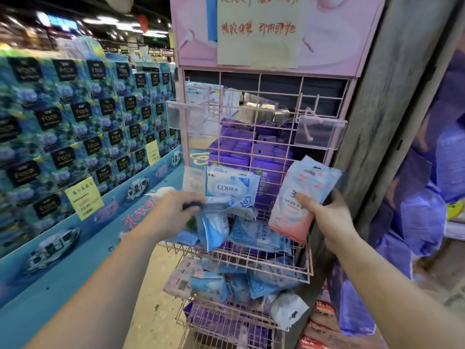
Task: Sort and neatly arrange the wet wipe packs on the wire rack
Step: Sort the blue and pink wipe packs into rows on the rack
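Above rack basket (264,258), pink pack (299,195) in right hand (324,212)

Wire rack between a stacked display and a pillar

The wire rack (261,117) stands with a sign board (271,34) above it, a wall of stacked boxes (75,122) to its left and a pillar (392,96) to its right. Packs lie in the upper basket (251,258) and in the lower basket (226,313) beneath it; the right hand (324,215) holds one pack (302,197) right of the upper basket, while the left hand (176,210) reaches in from the left.
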{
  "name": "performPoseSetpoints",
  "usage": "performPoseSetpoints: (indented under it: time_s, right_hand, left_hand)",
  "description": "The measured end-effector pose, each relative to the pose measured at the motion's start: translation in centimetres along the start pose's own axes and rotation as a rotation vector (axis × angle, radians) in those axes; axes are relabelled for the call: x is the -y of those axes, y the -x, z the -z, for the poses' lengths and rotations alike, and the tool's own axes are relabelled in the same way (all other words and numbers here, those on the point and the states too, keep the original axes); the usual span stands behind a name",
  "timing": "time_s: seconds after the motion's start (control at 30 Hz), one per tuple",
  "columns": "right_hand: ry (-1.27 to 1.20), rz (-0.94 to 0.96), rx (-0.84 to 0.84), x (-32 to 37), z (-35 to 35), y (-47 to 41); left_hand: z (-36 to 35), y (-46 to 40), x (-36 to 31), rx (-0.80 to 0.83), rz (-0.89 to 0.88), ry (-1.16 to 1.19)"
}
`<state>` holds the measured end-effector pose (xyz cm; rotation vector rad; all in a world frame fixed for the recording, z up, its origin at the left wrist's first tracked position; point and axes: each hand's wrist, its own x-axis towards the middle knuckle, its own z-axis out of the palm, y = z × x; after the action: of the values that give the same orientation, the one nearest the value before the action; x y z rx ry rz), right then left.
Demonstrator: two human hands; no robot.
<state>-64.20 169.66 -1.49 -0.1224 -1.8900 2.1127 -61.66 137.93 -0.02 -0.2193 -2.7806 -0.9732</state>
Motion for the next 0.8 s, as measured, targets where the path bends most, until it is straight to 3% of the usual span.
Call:
performPoseSetpoints:
  time_s: [0.13,0.27,0.33,0.4,0.47,0.53,0.67,0.8]
  right_hand:
    - [0.016,-0.019,0.011,-0.4,-0.4,-0.1]
    - [0.03,-0.011,0.014,-0.3,-0.5,0.1]
    - [0.023,-0.005,0.012,0.0,-0.3,0.2]
    - [0.003,-0.002,0.003,0.2,-0.2,0.1]
    - [-0.003,0.001,-0.008,0.3,0.0,0.1]
    - [0.007,0.006,-0.015,0.5,0.1,0.1]
    - [0.059,0.031,-0.01,1.1,0.6,0.3]
    - [0.075,0.032,-0.01,1.2,1.3,0.4]
  left_hand:
    - [-0.7,-1.0,1.2,-0.161,0.033,-0.352]
    - [-1.3,0.4,0.5,-0.497,-0.002,-0.214]
    - [-1.9,1.6,-0.5,-0.705,-0.142,-0.15]
    - [-3.3,2.6,-2.1,-0.75,-0.349,-0.103]
    - [-5.5,3.2,-3.7,-0.6,-0.52,-0.072]
    - [-7.8,3.2,-5.1,-0.35,-0.556,-0.109]
    - [-10.9,1.8,-7.1,0.156,-0.274,-0.25]
    - [-12.9,-0.5,-7.3,0.313,-0.081,-0.329]
